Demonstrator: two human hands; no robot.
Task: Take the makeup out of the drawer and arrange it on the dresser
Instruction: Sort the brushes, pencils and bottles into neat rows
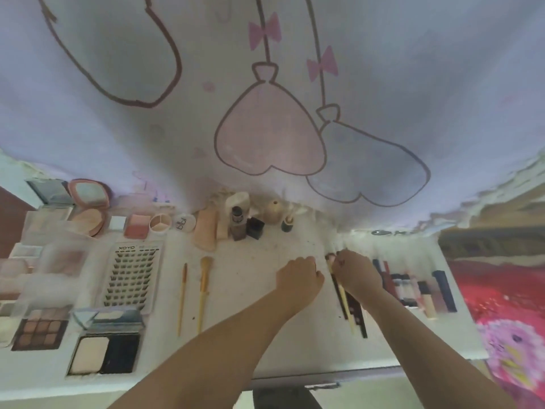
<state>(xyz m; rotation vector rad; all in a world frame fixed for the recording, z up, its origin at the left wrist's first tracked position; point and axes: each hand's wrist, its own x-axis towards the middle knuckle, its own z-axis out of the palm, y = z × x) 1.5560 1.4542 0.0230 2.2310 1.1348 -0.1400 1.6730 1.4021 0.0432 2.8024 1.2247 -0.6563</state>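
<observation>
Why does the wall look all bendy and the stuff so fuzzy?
Head view: the wide lens curves the curtain and dresser edges; motion blur smears the lipsticks and left palettes; light is soft, without glare.

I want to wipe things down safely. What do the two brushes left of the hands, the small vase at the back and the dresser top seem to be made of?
The two brushes look like pale wood or bamboo handles, matte yellow, with soft bristle heads. The vase seems to be unglazed ceramic or wood: beige, dull, no shine. The dresser top looks like white painted or laminated board, smooth and speckled with crumbs; the blur leaves it open.
</observation>
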